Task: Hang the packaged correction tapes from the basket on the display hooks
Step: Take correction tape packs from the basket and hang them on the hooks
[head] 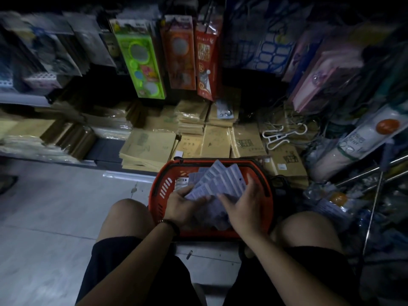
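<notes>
An orange plastic basket [157, 191] stands on the floor between my knees. Over it both hands hold a fanned bunch of pale packaged correction tapes [217, 182]. My left hand [185, 208] grips the lower left end of the fan, thumb on top. My right hand [245, 208] holds the right side, with its thumb along the edge of the packs. More packs lie in the basket beneath, mostly hidden by my hands. The display hooks for these packs cannot be made out in the dark shelving.
Stacks of brown paper notebooks [148, 149] fill the low shelf behind the basket. Hanging packs, green [141, 60], orange [180, 51] and red [206, 60], sit above. White plastic hangers [278, 135] lie at the right. Metal rods [375, 208] and cluttered goods crowd the right side.
</notes>
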`<state>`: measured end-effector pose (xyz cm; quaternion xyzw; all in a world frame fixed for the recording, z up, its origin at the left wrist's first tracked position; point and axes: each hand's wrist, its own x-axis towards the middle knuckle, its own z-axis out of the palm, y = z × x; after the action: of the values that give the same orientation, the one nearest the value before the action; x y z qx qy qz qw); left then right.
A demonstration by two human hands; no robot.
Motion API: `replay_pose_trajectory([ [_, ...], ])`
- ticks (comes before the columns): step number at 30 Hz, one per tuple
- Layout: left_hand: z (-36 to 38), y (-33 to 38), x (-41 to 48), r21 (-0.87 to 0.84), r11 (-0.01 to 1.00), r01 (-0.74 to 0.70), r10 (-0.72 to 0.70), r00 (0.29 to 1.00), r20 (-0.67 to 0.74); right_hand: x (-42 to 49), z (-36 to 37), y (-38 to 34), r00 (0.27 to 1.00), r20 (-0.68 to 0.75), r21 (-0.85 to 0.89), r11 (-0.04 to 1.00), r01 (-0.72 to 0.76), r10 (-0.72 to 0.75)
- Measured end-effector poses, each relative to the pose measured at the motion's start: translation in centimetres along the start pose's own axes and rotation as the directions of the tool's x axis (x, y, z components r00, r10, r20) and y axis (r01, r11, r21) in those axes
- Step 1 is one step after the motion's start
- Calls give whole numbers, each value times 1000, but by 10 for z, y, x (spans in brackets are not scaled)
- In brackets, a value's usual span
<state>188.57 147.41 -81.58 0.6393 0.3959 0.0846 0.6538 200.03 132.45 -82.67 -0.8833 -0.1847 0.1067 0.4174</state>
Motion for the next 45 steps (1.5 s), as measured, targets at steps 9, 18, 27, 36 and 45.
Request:
replay_pose_trajectory([
  [9, 11, 20, -28, -274, 962, 16, -12, 1000, 17, -3, -14, -2, 970, 48, 379, 894, -240, 239],
  [18, 0, 94, -24, -306, 949, -78, 164, 949, 269, 30, -92, -66, 998, -4, 398, 916, 60, -64],
  [27, 32, 221, -33, -387, 837, -387, 442, 895, 60, 57, -175, -167, 934, -235, 379, 859, 344, -270],
  [36, 52, 316, -43, -459, 795, -397, 534, 817, 219, 92, -219, -208, 951, -207, 415, 860, 298, -230],
  [45, 77, 341, -32, 93, 603, -792, 734, 597, 325, 95, -231, -262, 977, -15, 653, 738, 171, -213],
])
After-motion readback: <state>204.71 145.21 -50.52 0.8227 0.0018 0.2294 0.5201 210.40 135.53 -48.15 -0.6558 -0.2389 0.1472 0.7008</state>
